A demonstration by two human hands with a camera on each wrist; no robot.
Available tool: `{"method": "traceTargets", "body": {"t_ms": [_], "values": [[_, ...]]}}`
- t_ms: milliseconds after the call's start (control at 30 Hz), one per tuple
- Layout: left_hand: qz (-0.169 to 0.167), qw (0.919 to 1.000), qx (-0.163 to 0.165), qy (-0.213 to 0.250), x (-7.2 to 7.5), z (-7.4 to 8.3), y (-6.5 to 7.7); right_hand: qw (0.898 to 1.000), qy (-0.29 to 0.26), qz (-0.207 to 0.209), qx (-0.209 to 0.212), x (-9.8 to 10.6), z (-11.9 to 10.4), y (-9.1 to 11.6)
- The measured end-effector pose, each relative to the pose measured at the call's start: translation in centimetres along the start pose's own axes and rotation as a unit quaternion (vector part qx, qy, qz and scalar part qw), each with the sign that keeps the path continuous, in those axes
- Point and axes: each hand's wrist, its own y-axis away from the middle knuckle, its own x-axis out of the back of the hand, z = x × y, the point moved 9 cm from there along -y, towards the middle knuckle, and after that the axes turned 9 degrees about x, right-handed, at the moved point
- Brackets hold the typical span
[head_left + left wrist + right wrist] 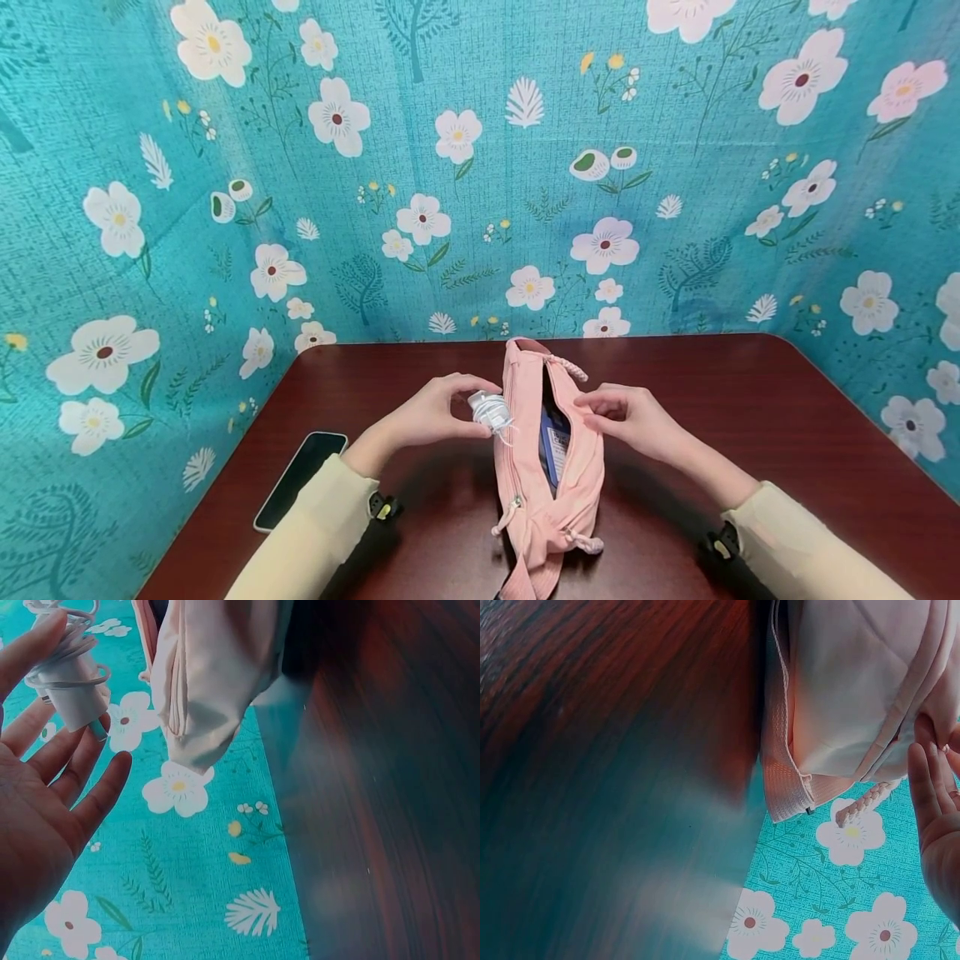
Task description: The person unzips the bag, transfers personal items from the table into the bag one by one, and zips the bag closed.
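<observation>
A pink bag (pixel 517 467) with braided zipper pulls lies lengthwise on the table, its main zipper parted. Inside the opening shows a blue item with a white printed label (pixel 556 446). My left hand (pixel 438 410) pinches a white charger (pixel 491 412) with its cable wound round it, beside the bag's left edge. In the left wrist view the charger (pixel 75 697) sits between thumb and fingers, cable loops on top. At the bag's right lip, my right hand (pixel 633 421) pinches the fabric edge between thumb and fingers; the right wrist view shows those fingers (pixel 924 784) at the fabric.
A black-screened phone (pixel 300 477) lies on the dark red-brown table (pixel 697 375), left of the bag and beside the left forearm. Behind the table's far edge hangs a teal flowered cloth (pixel 480 200). The bag's strap (pixel 534 579) runs toward the near edge.
</observation>
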Motion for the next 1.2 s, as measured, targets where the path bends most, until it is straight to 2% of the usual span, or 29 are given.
{"method": "traceTargets", "body": {"t_ms": [133, 367, 500, 767, 933, 1000, 1200], "values": [[-0.001, 0.9999, -0.006, -0.013, -0.5, 0.4, -0.7, 1.0, 0.011, 0.001, 0.001, 0.0, -0.7, -0.2], [-0.013, 0.9994, -0.009, -0.029, -1.8, 0.7, -1.7, 1.0, 0.012, -0.003, 0.007, 0.3, -3.7, -0.8], [-0.021, 0.9987, -0.016, -0.044, -2.6, 0.7, -2.3, 1.0, 0.009, -0.004, 0.009, 0.4, -4.1, -0.9], [-0.031, 0.997, -0.031, -0.064, -4.0, 1.1, -3.1, 1.0, 0.004, -0.002, 0.015, 0.3, -3.7, -0.8], [-0.045, 0.9956, -0.043, -0.069, -5.0, 1.5, -3.6, 1.0, 0.005, -0.001, 0.013, 0.0, -1.3, -0.5], [-0.052, 0.9955, -0.039, -0.069, -5.3, 1.4, -3.7, 1.0, 0.002, 0.001, 0.014, 0.0, -0.4, -0.3], [-0.062, 0.9951, -0.026, -0.073, -5.7, 1.1, -4.2, 1.0, -0.009, 0.003, 0.014, -0.1, -0.3, -0.2]]}}
